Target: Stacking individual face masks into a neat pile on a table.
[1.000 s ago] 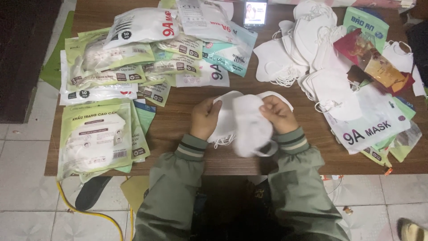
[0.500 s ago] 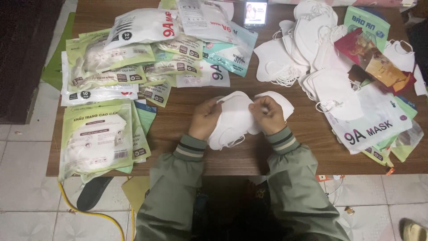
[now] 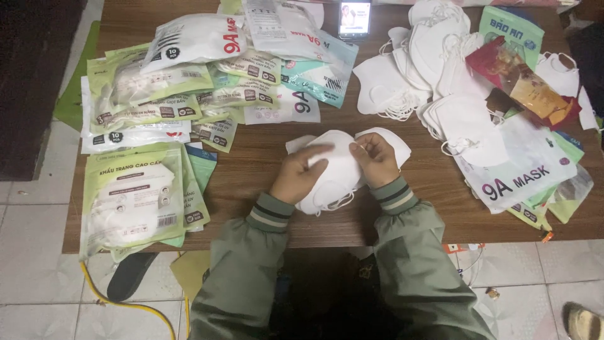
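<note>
Left hand (image 3: 301,174): fingers closed on white masks (image 3: 336,170).
Right hand (image 3: 376,159): pinching the same stack.
Surface: wooden table (image 3: 251,164).

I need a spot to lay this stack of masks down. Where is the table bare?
Bare wood lies between the left hand and the green packs, and along the near edge of the table under both wrists. A smaller patch sits right of the right hand. The far side is crowded with packs and loose masks.

We see dim, cool indoor light, soft shadows, glare on the glossy packets (image 3: 189,41), mild blur throughout.
</note>
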